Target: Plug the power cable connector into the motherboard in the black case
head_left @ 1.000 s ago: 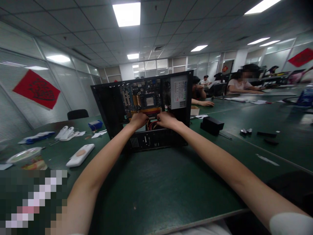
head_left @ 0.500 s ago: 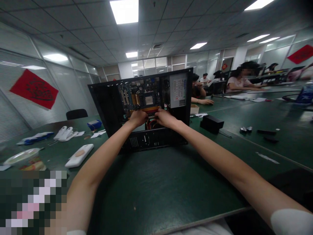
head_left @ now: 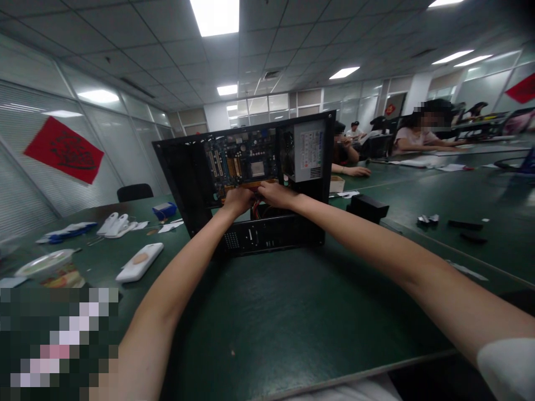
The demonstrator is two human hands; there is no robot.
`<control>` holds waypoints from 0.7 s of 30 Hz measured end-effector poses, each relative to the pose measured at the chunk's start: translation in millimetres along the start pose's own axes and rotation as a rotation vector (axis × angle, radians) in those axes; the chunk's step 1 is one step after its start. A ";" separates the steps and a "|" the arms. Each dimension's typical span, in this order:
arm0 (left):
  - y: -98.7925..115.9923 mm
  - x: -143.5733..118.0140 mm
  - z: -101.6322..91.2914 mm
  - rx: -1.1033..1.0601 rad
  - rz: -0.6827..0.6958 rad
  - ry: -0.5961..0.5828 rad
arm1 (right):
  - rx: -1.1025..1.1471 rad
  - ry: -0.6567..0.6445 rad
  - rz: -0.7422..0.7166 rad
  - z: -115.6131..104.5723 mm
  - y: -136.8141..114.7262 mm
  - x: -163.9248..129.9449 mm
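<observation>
Both hands are reaching into the open computer case (head_left: 196,167) standing on the table (head_left: 292,312); the left hand (head_left: 238,200) and right hand (head_left: 273,195) are meeting at the motherboard's (head_left: 242,164) lower edge; fingers curled there, though I cannot tell whether they are grasping anything; red cables (head_left: 259,210) are hanging just below the fingers.

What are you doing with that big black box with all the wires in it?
A person has both hands inside an open black metal computer case standing on a dark green table. The left hand and right hand meet at the lower edge of the blue circuit board, above a bundle of red wires.
</observation>
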State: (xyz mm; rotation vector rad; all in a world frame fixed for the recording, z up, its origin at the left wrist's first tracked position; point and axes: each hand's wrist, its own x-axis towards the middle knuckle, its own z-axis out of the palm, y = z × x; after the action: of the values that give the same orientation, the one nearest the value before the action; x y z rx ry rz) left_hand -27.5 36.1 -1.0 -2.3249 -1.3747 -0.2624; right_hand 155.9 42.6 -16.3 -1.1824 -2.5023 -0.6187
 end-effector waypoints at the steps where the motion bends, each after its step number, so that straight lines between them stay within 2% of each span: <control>1: 0.2 0.1 0.4 0.006 -0.008 -0.002 | 0.005 0.008 0.021 1.0 -1.1 -0.1; 5: 1.2 0.2 1.3 0.016 -0.015 0.012 | 0.042 0.036 0.071 3.2 -3.6 -2.9; 21: -2.0 -1.2 3.5 -0.030 -0.040 -0.008 | 0.071 -0.011 0.061 -4.6 -8.3 -5.2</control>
State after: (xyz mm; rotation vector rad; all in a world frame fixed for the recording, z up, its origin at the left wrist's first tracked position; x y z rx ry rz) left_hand -30.0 37.6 -4.1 -2.3272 -1.4319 -0.2879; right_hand 153.0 32.2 -16.7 -1.2343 -2.4656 -0.5042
